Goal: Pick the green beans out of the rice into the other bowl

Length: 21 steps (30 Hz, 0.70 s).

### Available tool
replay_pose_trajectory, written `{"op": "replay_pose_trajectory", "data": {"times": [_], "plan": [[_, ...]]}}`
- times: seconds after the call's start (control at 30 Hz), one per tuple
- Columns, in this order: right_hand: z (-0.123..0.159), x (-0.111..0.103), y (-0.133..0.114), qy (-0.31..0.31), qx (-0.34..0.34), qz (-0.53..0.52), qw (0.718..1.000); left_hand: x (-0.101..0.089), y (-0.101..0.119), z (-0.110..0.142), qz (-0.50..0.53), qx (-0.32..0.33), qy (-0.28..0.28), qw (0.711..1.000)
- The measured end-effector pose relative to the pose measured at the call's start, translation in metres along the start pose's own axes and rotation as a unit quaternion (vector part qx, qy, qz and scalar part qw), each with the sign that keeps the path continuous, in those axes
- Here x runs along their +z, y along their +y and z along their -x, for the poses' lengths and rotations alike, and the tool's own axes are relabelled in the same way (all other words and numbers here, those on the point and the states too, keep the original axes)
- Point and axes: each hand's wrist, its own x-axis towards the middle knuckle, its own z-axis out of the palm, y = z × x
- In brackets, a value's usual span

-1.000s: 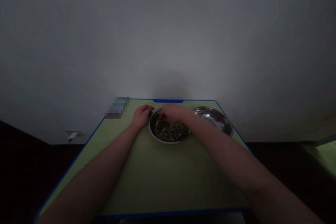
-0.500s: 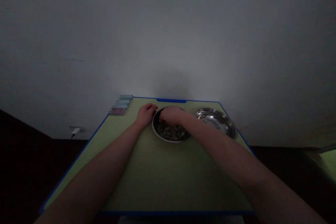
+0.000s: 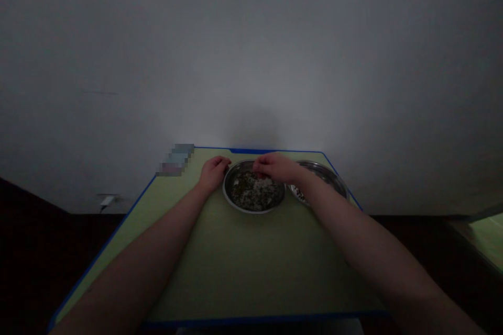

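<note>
- Left hand point(image 3: 214, 172), fingers curled, lay just left of a steel bowl point(image 3: 238, 168); I could not tell its grip.
- That bowl, far on the table point(image 3: 243, 261), contained a dark-and-pale grainy mix point(image 3: 253, 198).
- Right hand point(image 3: 275, 167) hung over its far side, fingers bent, hold unclear.
- Second steel bowl point(image 3: 325, 171) stood right, partly behind the forearm point(image 3: 353, 230).
</note>
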Motion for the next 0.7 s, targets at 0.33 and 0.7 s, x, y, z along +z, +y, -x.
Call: {"op": "replay_pose_trajectory", "data": {"times": [0.33,0.7], "plan": [[0.025,-0.009,0.009,0.010,0.176,-0.372,0.911,-0.001,-0.006,-0.003,0.027,0.008,-0.005,1.000],[0.058,-0.018,0.019,0.056,0.141,-0.361,0.920,-0.001,-0.007,-0.002,0.048,-0.012,-0.004,0.999]]}}
